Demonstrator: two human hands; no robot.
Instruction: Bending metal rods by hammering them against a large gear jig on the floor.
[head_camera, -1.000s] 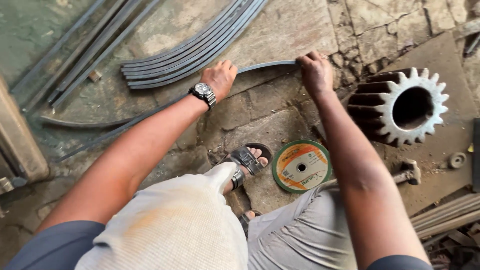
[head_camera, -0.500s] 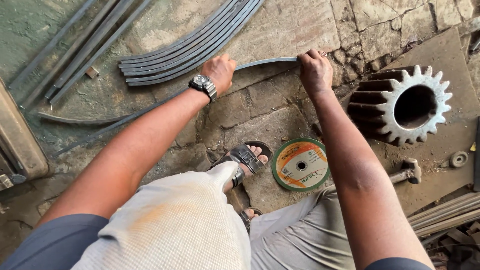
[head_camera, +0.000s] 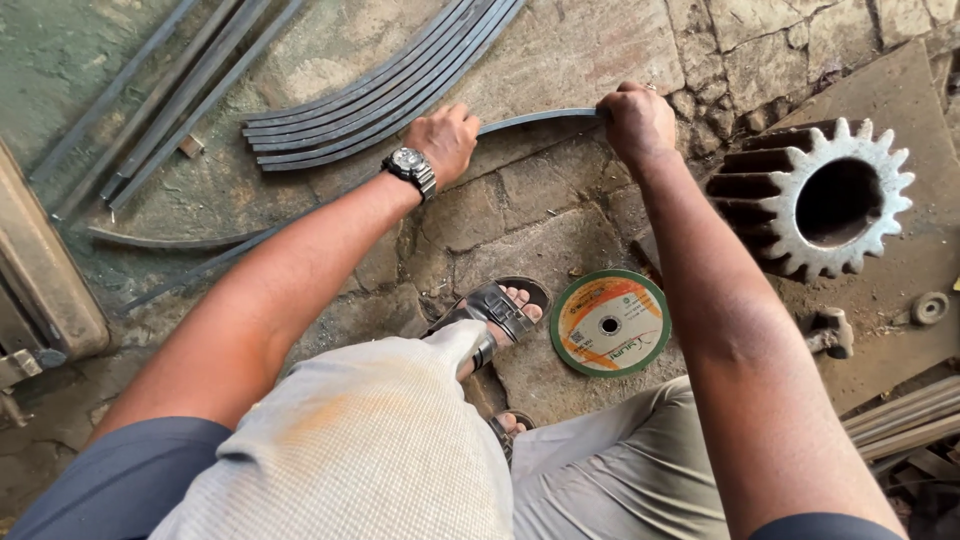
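i see my left hand (head_camera: 445, 140), with a metal wristwatch (head_camera: 410, 166) on it, and my right hand (head_camera: 636, 122) both closed around one long, curved, dark steel flat bar (head_camera: 540, 118), which lies low over the cracked stone floor (head_camera: 560, 215) and trails off to the left under my forearm. just beyond the left hand lies a stack of similar curved dark steel strips (head_camera: 370, 105). a large grey toothed metal gear (head_camera: 815, 200) sits right of my right arm, and a green and orange round cutting disc (head_camera: 610, 322) lies by my sandalled foot (head_camera: 495, 310).
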